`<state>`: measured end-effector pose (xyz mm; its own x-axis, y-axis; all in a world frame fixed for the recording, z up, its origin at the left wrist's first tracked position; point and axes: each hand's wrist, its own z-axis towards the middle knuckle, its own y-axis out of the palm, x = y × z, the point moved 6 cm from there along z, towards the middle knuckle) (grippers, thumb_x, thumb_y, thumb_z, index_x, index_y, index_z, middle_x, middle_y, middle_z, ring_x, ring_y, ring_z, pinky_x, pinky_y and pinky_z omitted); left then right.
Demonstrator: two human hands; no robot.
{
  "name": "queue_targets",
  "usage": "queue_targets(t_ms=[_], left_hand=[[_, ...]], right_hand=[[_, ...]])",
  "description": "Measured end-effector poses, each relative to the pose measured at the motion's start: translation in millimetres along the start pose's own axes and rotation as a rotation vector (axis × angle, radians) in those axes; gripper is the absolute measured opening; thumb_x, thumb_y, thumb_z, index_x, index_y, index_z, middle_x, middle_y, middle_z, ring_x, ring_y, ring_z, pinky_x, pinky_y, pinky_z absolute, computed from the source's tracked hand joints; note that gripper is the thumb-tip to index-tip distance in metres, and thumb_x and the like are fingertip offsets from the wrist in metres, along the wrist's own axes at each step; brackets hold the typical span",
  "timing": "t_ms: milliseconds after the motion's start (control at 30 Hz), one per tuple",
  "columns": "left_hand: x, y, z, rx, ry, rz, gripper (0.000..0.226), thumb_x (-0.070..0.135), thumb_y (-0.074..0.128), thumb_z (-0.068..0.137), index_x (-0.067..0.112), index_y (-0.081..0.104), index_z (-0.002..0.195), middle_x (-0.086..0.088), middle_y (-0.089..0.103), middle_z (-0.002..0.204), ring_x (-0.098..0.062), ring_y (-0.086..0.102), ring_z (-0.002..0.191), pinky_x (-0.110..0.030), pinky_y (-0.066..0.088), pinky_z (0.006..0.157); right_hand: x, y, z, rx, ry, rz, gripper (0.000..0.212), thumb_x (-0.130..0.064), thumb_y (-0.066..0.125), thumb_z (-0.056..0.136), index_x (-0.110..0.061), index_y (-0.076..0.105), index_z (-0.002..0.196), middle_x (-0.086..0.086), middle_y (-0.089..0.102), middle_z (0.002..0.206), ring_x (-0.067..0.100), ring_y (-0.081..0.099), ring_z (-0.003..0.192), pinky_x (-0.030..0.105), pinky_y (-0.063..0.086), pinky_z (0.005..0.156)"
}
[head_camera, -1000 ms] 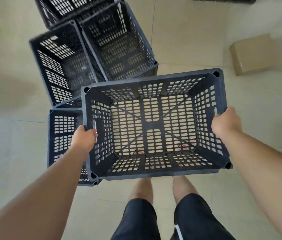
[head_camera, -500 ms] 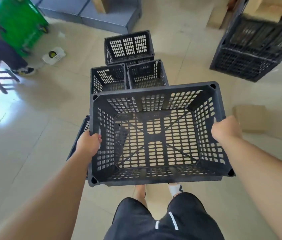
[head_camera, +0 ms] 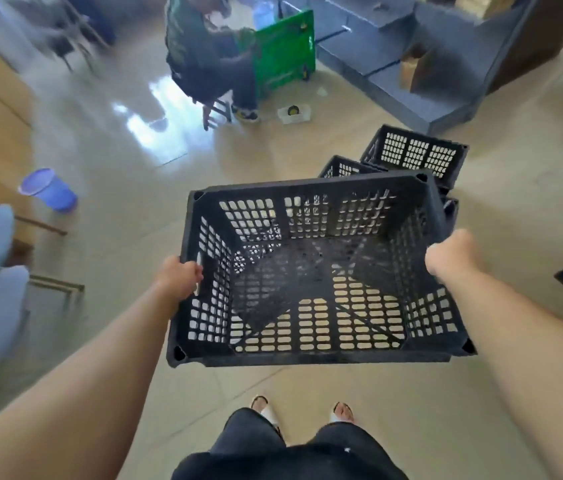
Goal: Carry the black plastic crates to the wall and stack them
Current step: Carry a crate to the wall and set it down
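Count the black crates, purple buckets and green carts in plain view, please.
Black crates: 3 (carried crate, far floor crate, near floor crate); a dark sliver behind the carried one may be another.
Purple bucket: 1
Green cart: 1
Total: 5

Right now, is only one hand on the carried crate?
No: the left hand grips the left wall of the black crate at its handle slot, and the right hand grips the right wall.

The left hand [head_camera: 179, 277] and right hand [head_camera: 448, 255] grip opposite end walls of a black crate [head_camera: 311, 356] held above the floor; further crates [head_camera: 413, 154] at 1 o'clock.
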<state>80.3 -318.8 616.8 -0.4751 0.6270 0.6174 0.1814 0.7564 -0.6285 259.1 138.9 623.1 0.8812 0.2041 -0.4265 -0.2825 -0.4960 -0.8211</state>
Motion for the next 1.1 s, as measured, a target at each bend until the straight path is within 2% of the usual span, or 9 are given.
queue_targets(t_ms=[33,133,267,433,600,700,900,1000,1100], left_hand=[[-16,-16,-3,0.032,-0.02,-0.026,0.016,0.006,0.044,0.103,0.002,0.059,0.102,-0.014,0.063,0.092,-0.021,0.056,0.07,-0.032,0.049,0.063],[-64,-62,-17,0.115,-0.093,-0.132,0.018,0.009,0.047,0.101,0.001,0.062,0.106,-0.014,0.068,0.09,-0.029,0.062,0.078,-0.046,0.056,0.082],[-133,-126,-42,0.213,-0.155,-0.225,0.014,0.01,0.048,0.099,0.009,0.062,0.094,-0.015,0.07,0.094,-0.033,0.067,0.087,-0.05,0.056,0.091],[-229,-208,-73,0.329,-0.228,-0.35,0.019,0.011,0.048,0.097,0.005,0.067,0.099,-0.015,0.073,0.094,-0.029,0.065,0.082,-0.042,0.055,0.082],[-323,-282,-114,0.455,-0.308,-0.442,0.018,0.008,0.049,0.096,0.004,0.067,0.094,-0.013,0.071,0.087,-0.029,0.064,0.079,-0.046,0.056,0.086],[-373,-315,-142,0.53,-0.359,-0.475,0.018,0.006,0.049,0.099,0.002,0.066,0.095,-0.015,0.068,0.087,-0.029,0.061,0.08,-0.04,0.052,0.079],[-467,-353,-201,0.674,-0.525,-0.529,0.025,0.011,0.044,0.105,-0.001,0.06,0.121,-0.018,0.068,0.108,-0.019,0.058,0.075,-0.031,0.044,0.062],[-507,-362,-230,0.744,-0.602,-0.594,0.028,0.011,0.042,0.106,-0.003,0.058,0.124,-0.016,0.066,0.103,-0.017,0.056,0.073,-0.03,0.043,0.063],[-540,-368,-262,0.823,-0.674,-0.649,0.027,0.011,0.043,0.105,-0.003,0.064,0.113,-0.014,0.066,0.092,-0.021,0.056,0.072,-0.031,0.045,0.069]], right_hand=[[-16,3,-10,-0.01,-0.036,-0.026,0.039,-0.009,0.059,0.091,-0.003,0.05,0.129,0.024,0.061,0.126,0.048,0.062,0.109,0.047,0.052,0.083],[-59,21,-44,-0.039,-0.143,-0.07,0.04,-0.007,0.058,0.093,0.001,0.05,0.131,0.025,0.059,0.131,0.046,0.059,0.115,0.043,0.048,0.084],[-117,50,-107,-0.056,-0.303,-0.134,0.039,-0.008,0.058,0.095,0.001,0.051,0.132,0.026,0.059,0.132,0.045,0.06,0.117,0.046,0.051,0.091],[-175,102,-198,-0.114,-0.5,-0.189,0.036,-0.011,0.058,0.092,0.002,0.054,0.125,0.025,0.062,0.125,0.044,0.062,0.11,0.044,0.053,0.084],[-205,164,-293,-0.196,-0.672,-0.242,0.034,-0.018,0.06,0.091,0.002,0.056,0.119,0.024,0.064,0.12,0.043,0.063,0.108,0.043,0.053,0.083],[-218,203,-348,-0.253,-0.763,-0.267,0.032,-0.024,0.065,0.089,-0.001,0.061,0.111,0.022,0.068,0.11,0.041,0.065,0.097,0.039,0.054,0.073],[-252,279,-453,-0.354,-0.939,-0.353,0.025,-0.019,0.064,0.093,0.0,0.058,0.107,0.019,0.064,0.1,0.039,0.061,0.087,0.034,0.048,0.065],[-269,317,-504,-0.418,-1.043,-0.402,0.026,-0.016,0.061,0.092,0.0,0.061,0.112,0.019,0.065,0.099,0.038,0.062,0.084,0.034,0.048,0.065],[-282,352,-555,-0.492,-1.142,-0.465,0.028,-0.012,0.059,0.089,0.0,0.061,0.115,0.021,0.065,0.1,0.038,0.061,0.082,0.031,0.044,0.058]])
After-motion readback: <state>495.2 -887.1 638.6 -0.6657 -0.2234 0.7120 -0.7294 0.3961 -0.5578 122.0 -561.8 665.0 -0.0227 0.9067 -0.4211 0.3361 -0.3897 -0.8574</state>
